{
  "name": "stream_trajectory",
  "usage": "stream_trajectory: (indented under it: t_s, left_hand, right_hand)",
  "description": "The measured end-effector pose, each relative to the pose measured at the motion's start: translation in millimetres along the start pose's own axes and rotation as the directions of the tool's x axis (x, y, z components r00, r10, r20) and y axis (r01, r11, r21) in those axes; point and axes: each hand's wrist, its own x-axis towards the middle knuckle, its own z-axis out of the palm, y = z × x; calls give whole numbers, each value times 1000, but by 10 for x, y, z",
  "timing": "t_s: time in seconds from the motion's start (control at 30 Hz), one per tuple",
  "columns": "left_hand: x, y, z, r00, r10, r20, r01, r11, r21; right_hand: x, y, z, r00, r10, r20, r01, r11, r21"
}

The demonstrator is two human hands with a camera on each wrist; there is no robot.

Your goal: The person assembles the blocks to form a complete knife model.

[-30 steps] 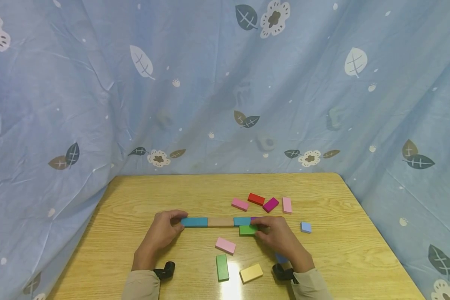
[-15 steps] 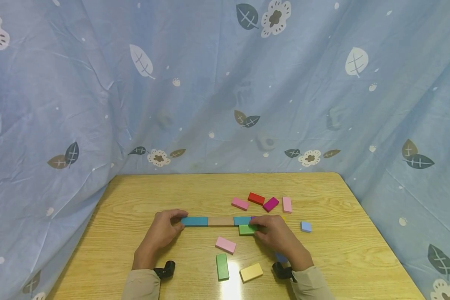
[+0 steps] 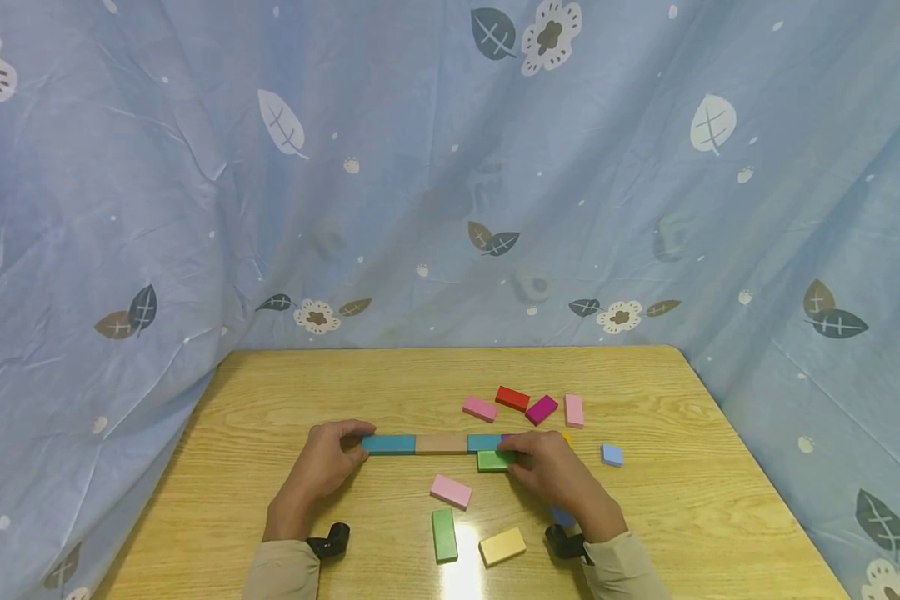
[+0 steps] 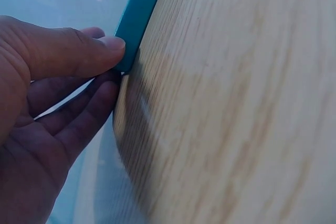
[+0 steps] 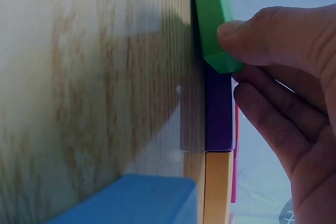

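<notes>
A row of blocks runs left to right across the table: a blue block (image 3: 388,445), a tan block (image 3: 441,444), a second blue block (image 3: 483,442), a purple block (image 5: 219,111) and a yellow-orange block (image 5: 217,187). At the row's left end my left hand (image 3: 324,460) holds the first blue block's end between thumb and fingers. My right hand (image 3: 555,471) pinches a green block (image 3: 494,461) at the near side of the row, beside the second blue and purple blocks. That hand hides most of the purple and yellow-orange blocks in the head view.
Nearer me lie a pink block (image 3: 451,492), another green block (image 3: 444,535), a pale yellow block (image 3: 502,547) and a blue block (image 5: 131,200) under my right wrist. Behind the row are a red block (image 3: 513,398) and several pink and magenta ones; a small light-blue block (image 3: 611,454) sits right.
My right hand has shifted very slightly left with the green block, showing a bit of the yellow-orange block behind it. The left hand stays still.
</notes>
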Motion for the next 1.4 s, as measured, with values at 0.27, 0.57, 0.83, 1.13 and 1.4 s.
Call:
stream_trajectory:
  t_s: [0.27, 0.57, 0.83, 1.13, 1.4]
  left_hand:
    - [-3, -2, -6, 1000, -12, 4, 12, 1000, 3]
    - [-2, 4, -10, 1000, -12, 4, 12, 1000, 3]
    - [-8, 7, -15, 1000, -11, 6, 12, 1000, -4]
    - [-3, 12, -15, 1000, -4, 2, 4, 1000, -1]
    - [-14, 10, -18, 1000, -7, 8, 7, 1000, -3]
  right_hand:
    - [15, -14, -2, 1000, 23, 12, -23, 1000, 4]
    - [21, -26, 11, 999, 31, -10, -31, 1000, 5]
    - [18, -39, 30, 999, 1, -49, -1, 1000, -11]
    - [20, -35, 21, 999, 13, -33, -13, 1000, -14]
    - [-1, -39, -15, 1000, 19, -21, -19, 999, 36]
